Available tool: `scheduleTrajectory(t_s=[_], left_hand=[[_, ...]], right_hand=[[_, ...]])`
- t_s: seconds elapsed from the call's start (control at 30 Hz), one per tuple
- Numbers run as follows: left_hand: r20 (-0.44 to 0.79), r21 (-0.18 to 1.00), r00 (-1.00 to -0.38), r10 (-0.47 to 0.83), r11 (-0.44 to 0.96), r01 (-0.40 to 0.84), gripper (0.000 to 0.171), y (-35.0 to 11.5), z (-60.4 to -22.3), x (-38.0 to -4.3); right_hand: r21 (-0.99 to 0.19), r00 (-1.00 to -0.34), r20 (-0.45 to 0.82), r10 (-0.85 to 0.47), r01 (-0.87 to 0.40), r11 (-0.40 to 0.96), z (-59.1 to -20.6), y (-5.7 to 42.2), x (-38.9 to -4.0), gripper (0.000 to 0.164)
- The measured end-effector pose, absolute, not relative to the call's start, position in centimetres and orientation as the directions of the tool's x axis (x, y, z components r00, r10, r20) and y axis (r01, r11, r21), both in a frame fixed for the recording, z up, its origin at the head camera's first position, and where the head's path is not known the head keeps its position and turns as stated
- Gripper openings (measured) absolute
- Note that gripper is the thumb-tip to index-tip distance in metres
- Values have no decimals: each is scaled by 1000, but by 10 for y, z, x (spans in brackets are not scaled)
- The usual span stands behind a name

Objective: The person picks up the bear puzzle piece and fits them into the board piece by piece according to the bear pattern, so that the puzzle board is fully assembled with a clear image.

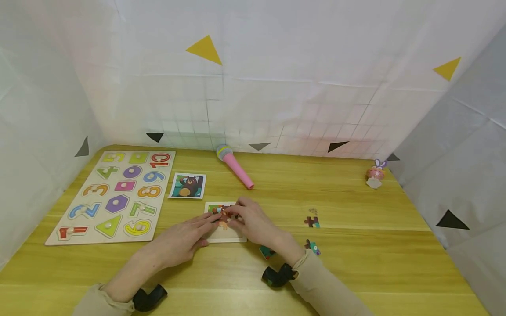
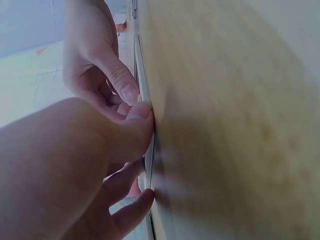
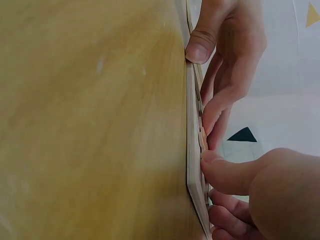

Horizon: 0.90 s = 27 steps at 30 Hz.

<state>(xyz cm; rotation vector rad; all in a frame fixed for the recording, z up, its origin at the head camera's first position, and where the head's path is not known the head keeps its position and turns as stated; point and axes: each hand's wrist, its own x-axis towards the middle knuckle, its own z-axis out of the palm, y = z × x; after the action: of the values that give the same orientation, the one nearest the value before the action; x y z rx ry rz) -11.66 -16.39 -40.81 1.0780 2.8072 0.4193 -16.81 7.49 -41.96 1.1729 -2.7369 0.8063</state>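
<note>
A small pale wooden puzzle tray (image 1: 227, 240) lies on the table with several bear puzzle pieces (image 1: 224, 219) in it, partly covered by fingers. My left hand (image 1: 182, 240) rests fairly straight fingers on the pieces from the left. Its thumb (image 3: 197, 52) touches the tray's edge in the right wrist view. From the right, my right hand (image 1: 254, 223) pinches a puzzle piece (image 3: 202, 139) low over the tray, thumb against the piece's edge. Its fingertips are partly hidden. Just behind the tray lies a picture card of a bear (image 1: 187, 186).
A number-and-shape board (image 1: 106, 208) lies at left. Behind the tray is a pink toy microphone (image 1: 237, 169). Loose puzzle pieces (image 1: 312, 221) lie to the right, another piece (image 1: 266, 252) under the right wrist. A small bunny figure (image 1: 375, 174) stands at the far right.
</note>
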Motion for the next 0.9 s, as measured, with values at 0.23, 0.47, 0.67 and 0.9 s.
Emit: scheduleTrajectory(t_s=[0.23, 0.47, 0.67, 0.9], left_hand=[[28, 289, -747, 664, 710, 642, 50, -164, -410, -116], [30, 264, -737, 676, 705, 658, 51, -164, -410, -116], [27, 279, -738, 674, 704, 653, 51, -164, -410, -117], [25, 285, -733, 680, 698, 657, 51, -165, -410, -117]], right_hand=[[-462, -723, 250, -644, -674, 577, -419, 74, -168, 16], [-492, -738, 219, -639, -649, 580, -419, 75, -168, 17], [-492, -743, 197, -639, -639, 591, -417, 75, -168, 25], [-446, -725, 196, -661, -666, 598, -419, 76, -169, 32]])
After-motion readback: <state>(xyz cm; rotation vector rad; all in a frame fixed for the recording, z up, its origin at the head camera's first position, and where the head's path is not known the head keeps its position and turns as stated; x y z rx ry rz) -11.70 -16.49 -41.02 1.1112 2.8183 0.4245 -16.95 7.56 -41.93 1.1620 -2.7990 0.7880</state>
